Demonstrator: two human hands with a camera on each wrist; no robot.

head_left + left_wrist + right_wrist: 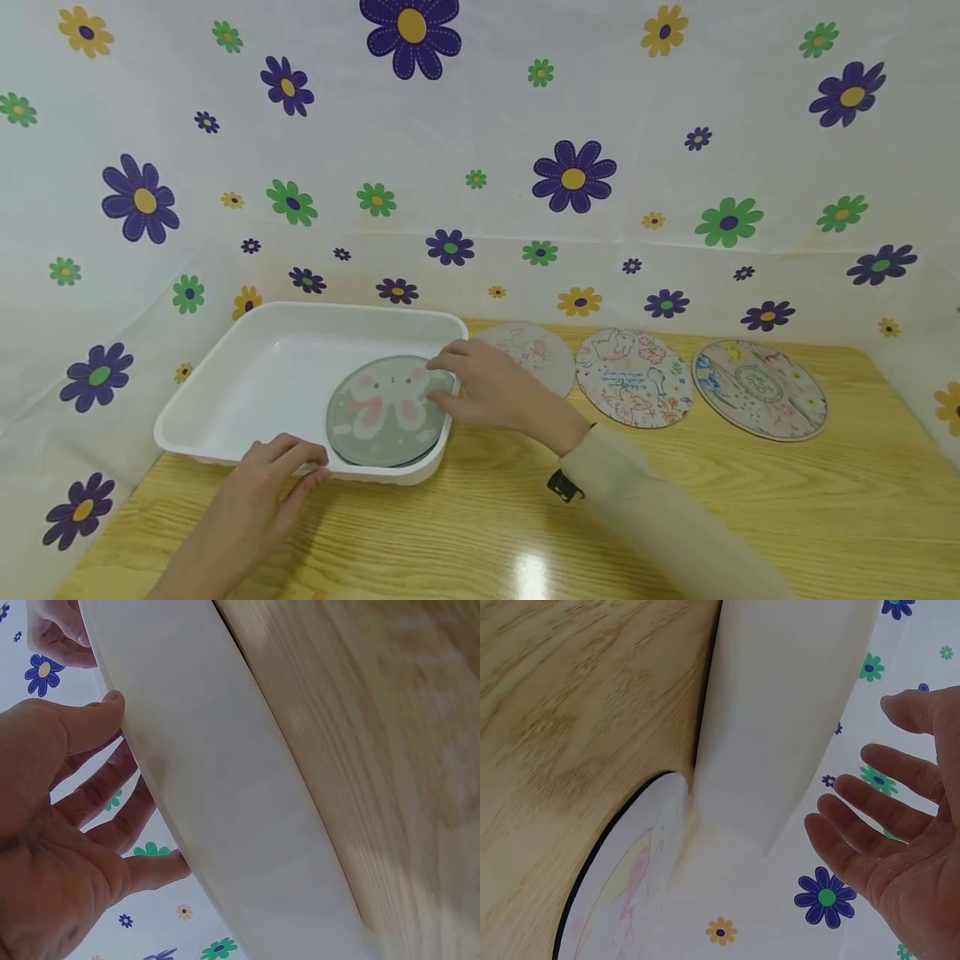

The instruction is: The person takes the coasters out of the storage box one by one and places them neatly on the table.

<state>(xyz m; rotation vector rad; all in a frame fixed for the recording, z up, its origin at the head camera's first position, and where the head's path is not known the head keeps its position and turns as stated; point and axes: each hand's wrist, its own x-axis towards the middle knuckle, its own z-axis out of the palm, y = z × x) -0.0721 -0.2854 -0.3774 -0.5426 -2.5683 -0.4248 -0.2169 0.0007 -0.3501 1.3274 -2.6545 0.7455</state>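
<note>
One rabbit mat (390, 414), round, in right end of tray (251, 383) | lies left of closer right hand (491, 387) | fingers parted, seemingly empty | left hand (258, 496) pinches tray's near rim

The left hand (270, 481) points forward and right, fingers bent opposite the thumb, while the right arm (660, 504) slants inward and the right hand (483, 385) has loosely curved fingers, thumb apart.
</note>
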